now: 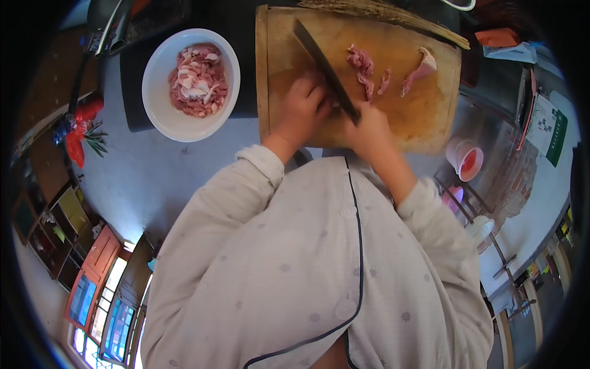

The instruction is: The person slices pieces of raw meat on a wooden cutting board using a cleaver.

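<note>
My right hand (372, 132) is closed around the handle of a long, dark-bladed kitchen knife (324, 66). The blade slants up and left over a wooden cutting board (405, 126). Just left of the blade, my left hand (301, 111) has its fingers curled down on the board, on what looks like a piece of meat, mostly hidden by the fingers and slightly blurred. To the right of the knife lie a clump of raw meat (361, 64), a small strip (385, 81) and a larger piece with a pale end (421, 71).
A white bowl (155, 92) of sliced meat (200, 80) stands left of the board. Dried stalks (393, 21) lie along the board's far edge. A red bag with green leaves (77, 138) is far left. Pink-and-white containers (465, 158) are at the lower right.
</note>
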Tool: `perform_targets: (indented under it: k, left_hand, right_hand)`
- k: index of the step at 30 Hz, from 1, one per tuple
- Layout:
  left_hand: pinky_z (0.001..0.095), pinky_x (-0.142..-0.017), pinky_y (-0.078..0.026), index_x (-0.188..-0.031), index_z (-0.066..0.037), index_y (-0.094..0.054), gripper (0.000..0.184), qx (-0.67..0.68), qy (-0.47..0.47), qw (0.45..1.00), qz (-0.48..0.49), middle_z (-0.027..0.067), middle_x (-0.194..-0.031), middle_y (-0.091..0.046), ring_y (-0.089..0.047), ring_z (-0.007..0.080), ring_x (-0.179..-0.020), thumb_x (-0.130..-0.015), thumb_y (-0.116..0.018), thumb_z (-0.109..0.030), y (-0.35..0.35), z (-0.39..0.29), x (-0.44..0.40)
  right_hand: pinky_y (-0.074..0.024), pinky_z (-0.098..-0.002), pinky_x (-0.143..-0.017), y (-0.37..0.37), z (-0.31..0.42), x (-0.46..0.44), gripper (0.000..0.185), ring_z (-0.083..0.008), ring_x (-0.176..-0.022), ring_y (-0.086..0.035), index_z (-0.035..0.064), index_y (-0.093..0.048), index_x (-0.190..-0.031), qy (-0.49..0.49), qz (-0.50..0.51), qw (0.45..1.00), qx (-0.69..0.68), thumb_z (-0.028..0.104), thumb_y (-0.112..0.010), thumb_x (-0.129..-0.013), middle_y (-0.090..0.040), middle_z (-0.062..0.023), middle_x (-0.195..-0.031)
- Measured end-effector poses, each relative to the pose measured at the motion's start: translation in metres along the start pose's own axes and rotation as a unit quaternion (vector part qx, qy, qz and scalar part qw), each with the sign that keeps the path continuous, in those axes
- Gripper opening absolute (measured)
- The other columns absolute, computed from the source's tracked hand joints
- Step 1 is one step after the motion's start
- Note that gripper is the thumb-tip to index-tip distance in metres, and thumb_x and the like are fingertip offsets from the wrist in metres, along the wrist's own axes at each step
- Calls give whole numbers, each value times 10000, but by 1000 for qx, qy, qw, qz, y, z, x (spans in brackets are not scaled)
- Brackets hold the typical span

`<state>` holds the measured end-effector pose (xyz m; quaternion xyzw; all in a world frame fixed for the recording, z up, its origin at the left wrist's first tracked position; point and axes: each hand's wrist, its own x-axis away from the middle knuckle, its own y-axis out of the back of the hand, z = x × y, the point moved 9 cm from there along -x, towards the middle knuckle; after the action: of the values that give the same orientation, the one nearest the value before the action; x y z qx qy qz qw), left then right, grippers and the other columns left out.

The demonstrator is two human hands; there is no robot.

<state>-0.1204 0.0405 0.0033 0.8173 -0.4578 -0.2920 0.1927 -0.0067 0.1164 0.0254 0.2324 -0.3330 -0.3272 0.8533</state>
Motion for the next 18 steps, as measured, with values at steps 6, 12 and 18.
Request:
perform_targets:
  k: [6,12,18]
  left_hand:
    - [418,-810,-510,-923,-44,-632,252,14,-38,999,-17,123,-1052,-608,-584,350,-965,-690,-725,-26,5,-11,-1]
    - [425,-837,-484,-946,-62,-653,254,10,-34,999,11,123,-1062,-613,-579,354,-963,-705,-727,-29,1,-8,12]
    - [432,-823,-467,-908,-69,-641,207,-6,-16,1000,-22,120,-1024,-602,-565,350,-939,-720,-714,-22,3,-3,2]
  right_hand:
    - [-515,-462,-728,0,-32,50,272,-451,-828,-642,-23,-668,-1029,-44,5,999,17,109,-590,-805,-635,-308,-834]
    - [-518,-461,-751,-9,21,-29,330,-451,-862,-634,-9,-668,-1083,26,5,999,-20,128,-583,-796,-648,-292,-887]
    - [-523,-452,-759,7,-28,43,328,-445,-862,-642,-6,-677,-1068,-50,19,999,2,145,-611,-784,-663,-276,-882]
